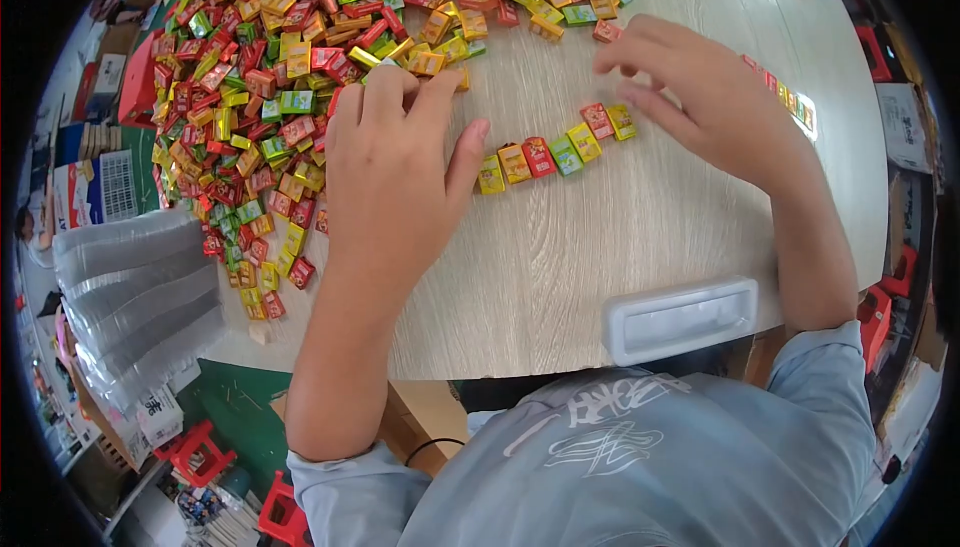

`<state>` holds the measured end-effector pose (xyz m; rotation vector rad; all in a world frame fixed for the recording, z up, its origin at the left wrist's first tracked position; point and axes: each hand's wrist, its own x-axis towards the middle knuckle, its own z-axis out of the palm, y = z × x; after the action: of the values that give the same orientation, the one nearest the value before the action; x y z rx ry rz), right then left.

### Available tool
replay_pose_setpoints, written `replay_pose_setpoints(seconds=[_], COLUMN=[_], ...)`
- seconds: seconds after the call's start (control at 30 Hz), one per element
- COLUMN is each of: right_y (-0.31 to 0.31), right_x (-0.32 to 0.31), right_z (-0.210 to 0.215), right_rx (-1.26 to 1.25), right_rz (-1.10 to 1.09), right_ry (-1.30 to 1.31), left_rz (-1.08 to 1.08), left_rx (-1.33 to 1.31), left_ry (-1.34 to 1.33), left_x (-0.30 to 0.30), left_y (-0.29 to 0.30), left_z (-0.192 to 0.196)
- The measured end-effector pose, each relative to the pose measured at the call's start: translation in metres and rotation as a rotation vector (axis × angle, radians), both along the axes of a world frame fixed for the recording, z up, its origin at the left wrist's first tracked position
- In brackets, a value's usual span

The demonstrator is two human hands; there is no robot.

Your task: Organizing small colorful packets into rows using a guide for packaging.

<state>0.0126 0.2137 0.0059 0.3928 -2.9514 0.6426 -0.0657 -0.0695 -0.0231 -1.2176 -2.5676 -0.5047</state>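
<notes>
A short, slightly curved row of small boxes in yellow, orange, red and green (538, 158) lies on the pale wood-grain table (520, 287). My left hand (395, 162) reaches over the near edge of a large pile of similar small boxes (300, 62). Its thumb stands well away from the bent fingers, whose tips are partly hidden among the boxes. Just beyond the row's right end hovers my right hand (700, 97), fingers curved and thumb apart, with nothing visible between them. A red box (606, 32) lies close to its fingertips.
An empty white plastic tray (682, 321) rests at the table's near edge. Stacked clear plastic trays (140, 287) stand at the left. Another row of small boxes (785, 95) lies beyond my right wrist. Red stools (197, 455) are on the green floor.
</notes>
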Motion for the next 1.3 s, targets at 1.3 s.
replay_pose_setpoints(seconds=[1.3], right_y=[-0.032], right_x=[0.047], right_z=[0.005], right_rx=[-0.083], right_rz=[0.130], right_ry=[0.019], left_rz=[-0.084], left_rx=[0.120], left_ry=[-0.194], left_x=[0.058], left_y=[0.020], left_z=[0.019])
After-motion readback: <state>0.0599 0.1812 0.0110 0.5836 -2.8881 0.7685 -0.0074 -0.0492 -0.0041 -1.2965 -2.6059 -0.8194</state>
